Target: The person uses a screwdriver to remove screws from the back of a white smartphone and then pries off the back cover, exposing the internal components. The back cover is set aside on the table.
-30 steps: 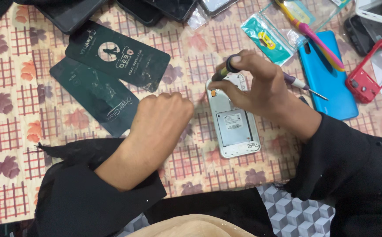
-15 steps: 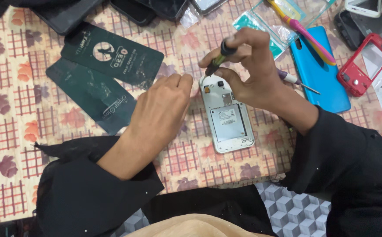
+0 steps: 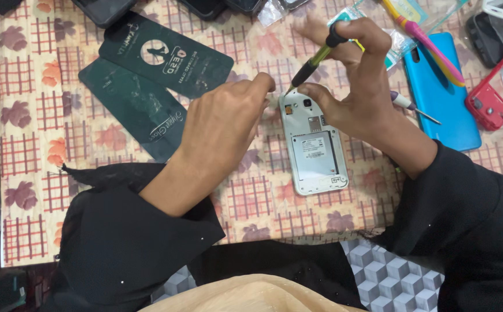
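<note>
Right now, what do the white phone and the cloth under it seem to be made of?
The white phone looks like smooth plastic: its open back has an even, slightly glossy rim. The cloth seems a printed woven fabric or vinyl, matte, with checks and flowers; I cannot tell which.

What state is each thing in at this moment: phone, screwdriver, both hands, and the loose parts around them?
White phone: face down, back cover off, battery bay bare.
Screwdriver: tilted, tip at the phone's top left corner.
Right hand: gripping the screwdriver.
Left hand: fingertips steadying the phone's top edge.
Blue phone cover: lying flat, apart.
Red phone frame: lying loose, empty.
Second screwdriver: lying unused.
Two dark green packets: flat, overlapping.
</note>
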